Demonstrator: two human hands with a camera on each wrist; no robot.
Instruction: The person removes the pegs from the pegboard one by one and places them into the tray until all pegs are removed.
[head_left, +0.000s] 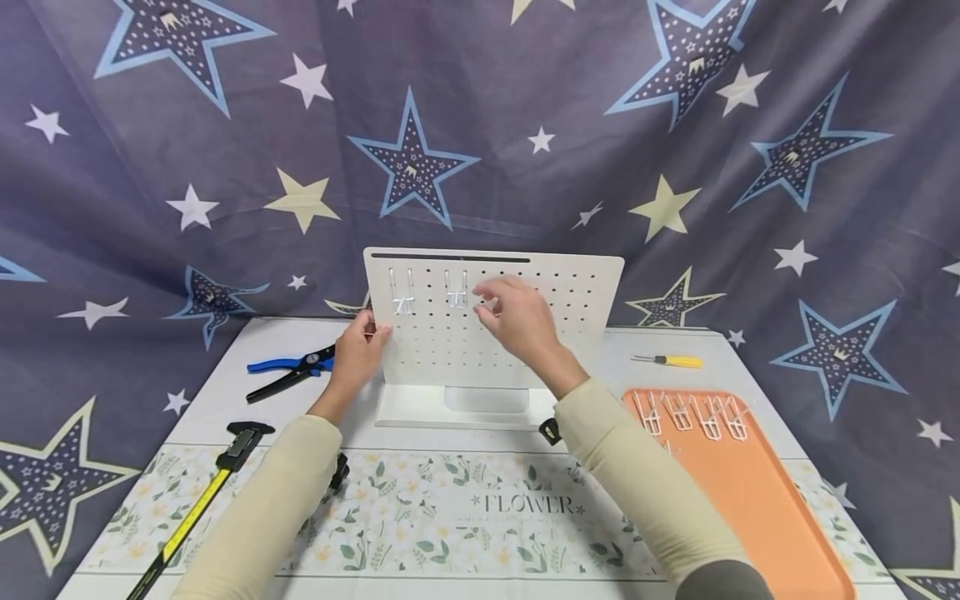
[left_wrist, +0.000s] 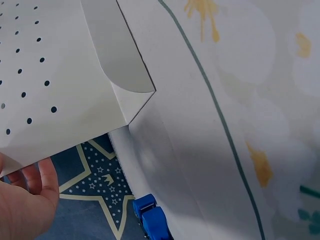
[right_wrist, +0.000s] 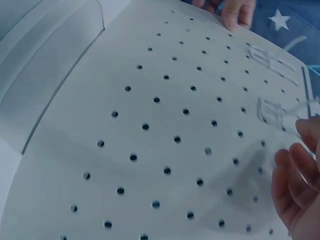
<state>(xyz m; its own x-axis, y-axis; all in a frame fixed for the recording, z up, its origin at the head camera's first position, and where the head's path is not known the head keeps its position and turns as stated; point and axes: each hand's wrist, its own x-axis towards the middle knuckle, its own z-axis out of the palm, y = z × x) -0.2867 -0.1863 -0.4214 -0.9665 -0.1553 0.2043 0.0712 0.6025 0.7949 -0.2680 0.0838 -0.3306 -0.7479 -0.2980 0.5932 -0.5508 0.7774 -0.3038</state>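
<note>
A white pegboard [head_left: 495,350] stands upright on its base. My left hand [head_left: 356,354] grips its left side edge; in the left wrist view the fingers [left_wrist: 48,182] reach behind the board. Two white wire hooks hang in the upper holes: one hook [head_left: 402,293] near the left edge, a second hook [head_left: 457,289] to its right. Just right of the second hook is my right hand [head_left: 525,321], fingers loosely bent in front of the board. The right wrist view shows the fingertips [right_wrist: 295,150] beside that hook [right_wrist: 272,114], with nothing visible between them.
At the right, an orange tray [head_left: 750,500] bears several white wire hooks [head_left: 693,415]. Behind it lies a yellow-handled screwdriver [head_left: 678,362]. Blue-and-black pliers [head_left: 300,367] and a digital caliper [head_left: 202,500] lie at the left. A star-patterned curtain [head_left: 480,192] hangs behind the table.
</note>
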